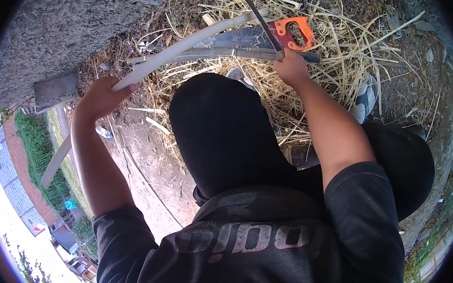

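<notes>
Both grips are closed: my left hand (101,97) holds the end of a pale pipe (186,46), my right hand (290,68) a dark blade (261,22) crossing it over straw (343,50). Pipe looks whole; cutting seems barely begun. An orange-handled saw (292,33) lies beside.

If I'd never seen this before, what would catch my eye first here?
Probably the orange-handled handsaw, bright against the dry straw at the top. Next, the long pale stick running diagonally from the left hand up toward the saw, while the right hand grips a thin dark blade just beside it. A big grey rock fills the upper left.
</notes>
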The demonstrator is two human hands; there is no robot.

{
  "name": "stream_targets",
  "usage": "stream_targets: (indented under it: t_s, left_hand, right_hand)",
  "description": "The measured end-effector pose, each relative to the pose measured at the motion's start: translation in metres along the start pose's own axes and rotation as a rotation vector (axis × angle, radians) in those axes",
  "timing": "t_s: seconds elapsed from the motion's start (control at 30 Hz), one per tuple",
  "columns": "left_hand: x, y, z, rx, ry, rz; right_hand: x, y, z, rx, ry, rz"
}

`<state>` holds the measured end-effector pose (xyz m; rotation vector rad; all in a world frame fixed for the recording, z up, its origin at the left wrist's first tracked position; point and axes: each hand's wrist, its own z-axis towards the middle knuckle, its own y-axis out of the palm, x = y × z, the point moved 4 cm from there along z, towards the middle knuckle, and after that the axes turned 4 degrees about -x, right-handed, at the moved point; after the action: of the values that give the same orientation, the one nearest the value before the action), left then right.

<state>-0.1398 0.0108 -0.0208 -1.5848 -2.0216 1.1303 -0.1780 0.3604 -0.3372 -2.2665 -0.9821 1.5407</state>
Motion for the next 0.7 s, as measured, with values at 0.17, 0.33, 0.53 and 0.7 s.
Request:
stream_targets:
  t_s: [0.17,0.33,0.53,0.7]
  left_hand:
    - [0.025,-0.023,-0.028,0.287,0.163,0.164]
    - [0.045,-0.046,-0.045,0.535,0.195,0.442]
    - [0.048,-0.054,-0.045,0.447,0.272,0.549]
    - [0.048,-0.050,-0.040,0.302,0.220,0.477]
  right_hand:
    - [-0.024,0.001,-0.014,0.053,-0.136,0.105]
    - [-0.040,0.004,-0.024,0.012,-0.137,0.204]
    - [-0.053,-0.010,-0.028,0.065,-0.062,0.421]
    - [-0.040,-0.023,-0.032,0.416,-0.080,0.425]
